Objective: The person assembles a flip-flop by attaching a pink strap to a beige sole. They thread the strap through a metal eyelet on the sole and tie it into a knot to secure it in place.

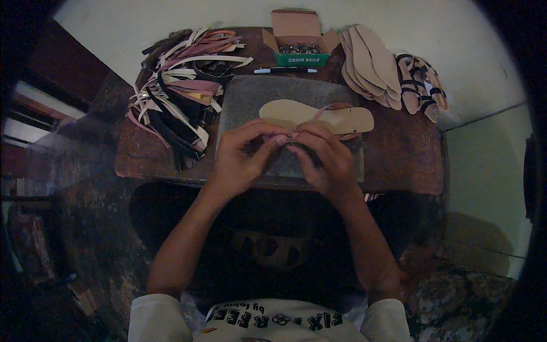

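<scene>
A beige sandal sole (285, 112) lies crosswise on a grey slab (245, 94) on the table. A pinkish strap (326, 109) crosses the sole's right part and runs down behind my right fingers. My left hand (245, 149) is closed in a pinch on the strap, just in front of the sole. Right beside it, the fingertips of my right hand (323, 153) pinch the same strap, nearly touching the left ones. My fingers cover most of the held part. Below the sole's right end, a bit of brownish strap shows.
A heap of cut straps (182, 91) in several colours covers the table's left. At the back stand an open green box of nails (302, 57) and a pen (285, 70). Stacked soles (370, 65) and dark-strapped sandals (420, 85) sit at the right, near the wall.
</scene>
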`<state>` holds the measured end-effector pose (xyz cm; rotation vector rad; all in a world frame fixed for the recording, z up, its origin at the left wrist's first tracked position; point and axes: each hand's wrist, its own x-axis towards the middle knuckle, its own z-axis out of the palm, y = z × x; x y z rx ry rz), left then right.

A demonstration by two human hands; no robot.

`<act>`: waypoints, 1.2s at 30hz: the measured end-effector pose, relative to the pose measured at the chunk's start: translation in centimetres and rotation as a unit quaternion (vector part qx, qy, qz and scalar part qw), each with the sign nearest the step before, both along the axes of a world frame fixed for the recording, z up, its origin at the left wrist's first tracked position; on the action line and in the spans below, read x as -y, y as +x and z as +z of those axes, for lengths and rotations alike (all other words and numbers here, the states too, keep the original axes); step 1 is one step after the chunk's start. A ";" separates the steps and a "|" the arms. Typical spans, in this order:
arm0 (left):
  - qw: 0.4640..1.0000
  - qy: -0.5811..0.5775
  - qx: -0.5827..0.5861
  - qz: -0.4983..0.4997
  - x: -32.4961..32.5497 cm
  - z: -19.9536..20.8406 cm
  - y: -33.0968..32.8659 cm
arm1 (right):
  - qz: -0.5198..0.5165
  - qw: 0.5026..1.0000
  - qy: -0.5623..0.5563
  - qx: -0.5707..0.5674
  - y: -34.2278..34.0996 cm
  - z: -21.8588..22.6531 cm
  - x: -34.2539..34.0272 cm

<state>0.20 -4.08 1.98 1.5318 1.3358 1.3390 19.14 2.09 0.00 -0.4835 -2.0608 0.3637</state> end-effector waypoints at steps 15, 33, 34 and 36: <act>0.998 -0.011 -0.053 -0.021 -0.1 -0.1 0.0 | 0.001 1.000 0.001 0.016 0.1 0.3 0.3; 0.997 -0.081 0.015 -0.014 -0.1 -0.1 1.0 | 0.008 0.999 -0.043 -0.015 0.3 -0.5 0.1; 0.997 -0.073 0.029 -0.012 -0.1 -0.4 1.1 | 0.011 0.999 -0.049 -0.022 0.2 -0.5 0.1; 0.996 -0.068 0.056 -0.014 -0.2 -0.8 1.3 | 0.015 0.998 -0.060 -0.029 0.2 -0.5 0.2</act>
